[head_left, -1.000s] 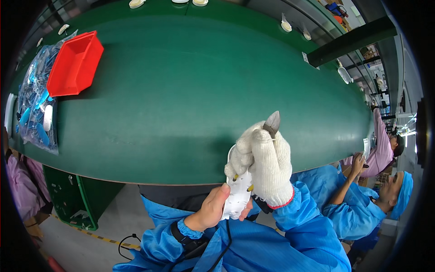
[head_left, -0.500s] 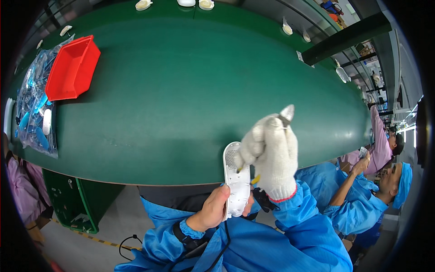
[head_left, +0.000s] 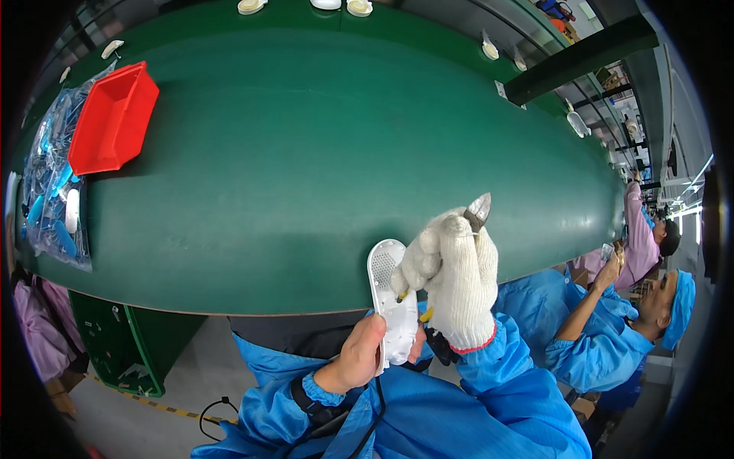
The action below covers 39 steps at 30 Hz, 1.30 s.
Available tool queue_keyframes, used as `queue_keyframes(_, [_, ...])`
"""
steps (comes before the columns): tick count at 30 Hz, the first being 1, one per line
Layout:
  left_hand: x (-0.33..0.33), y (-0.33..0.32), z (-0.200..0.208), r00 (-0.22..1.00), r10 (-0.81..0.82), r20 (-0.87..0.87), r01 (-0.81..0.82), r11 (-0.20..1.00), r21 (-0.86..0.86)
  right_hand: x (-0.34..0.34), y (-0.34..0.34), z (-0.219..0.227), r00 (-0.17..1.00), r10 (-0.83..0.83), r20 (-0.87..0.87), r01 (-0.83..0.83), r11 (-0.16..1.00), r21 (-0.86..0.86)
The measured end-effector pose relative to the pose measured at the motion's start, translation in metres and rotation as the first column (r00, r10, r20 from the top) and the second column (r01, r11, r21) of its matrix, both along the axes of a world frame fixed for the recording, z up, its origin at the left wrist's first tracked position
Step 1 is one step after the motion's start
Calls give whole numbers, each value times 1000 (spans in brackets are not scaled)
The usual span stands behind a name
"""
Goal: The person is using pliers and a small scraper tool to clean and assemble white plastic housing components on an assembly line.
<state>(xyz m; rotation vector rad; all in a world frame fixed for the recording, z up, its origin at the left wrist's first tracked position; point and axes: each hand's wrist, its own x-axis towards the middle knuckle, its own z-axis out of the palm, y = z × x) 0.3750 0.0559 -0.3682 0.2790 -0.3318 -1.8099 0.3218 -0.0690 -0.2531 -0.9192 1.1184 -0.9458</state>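
Note:
My bare left hand point(head_left: 359, 356) grips a long white plastic housing point(head_left: 391, 304) by its lower end and holds it upright at the near edge of the green conveyor belt point(head_left: 329, 153). My right hand point(head_left: 453, 277), in a white knit glove, is closed around a small pair of cutters whose metal tip point(head_left: 479, 207) sticks up above the fingers and whose yellow-and-black handles show below the glove. The gloved fingers touch the right side of the housing.
A red plastic bin point(head_left: 112, 118) stands at the belt's far left, beside clear bags of blue and white parts point(head_left: 50, 199). White and cream parts point(head_left: 251, 6) lie along the far edge. Workers in blue and pink point(head_left: 612, 336) sit to my right.
My left hand has raised the white housing, so its perforated upper end now shows beside the glove. The gloved hand with the cutters has shifted slightly to the right.

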Motion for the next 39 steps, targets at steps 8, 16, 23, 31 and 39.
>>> queue_keyframes(8, [2,-1,2,998,-10,67,8,1000,24,-1,4,-11,999,-37,18,38,997,-70])
queue_keyframes(16, [6,3,-1,999,-36,22,35,999,38,5,12,-9,972,-91,-216,34,967,-253])
queue_keyframes(23, [29,31,23,841,-86,534,131,990,-46,0,0,-9,998,17,-63,-27,988,-154])
queue_keyframes(31, [6,5,25,803,71,592,-194,970,147,-2,-5,4,996,83,11,-79,975,-209])
queue_keyframes(39, [7,-2,32,602,37,798,-212,970,115,1,16,-1,974,111,-196,-162,950,-266])
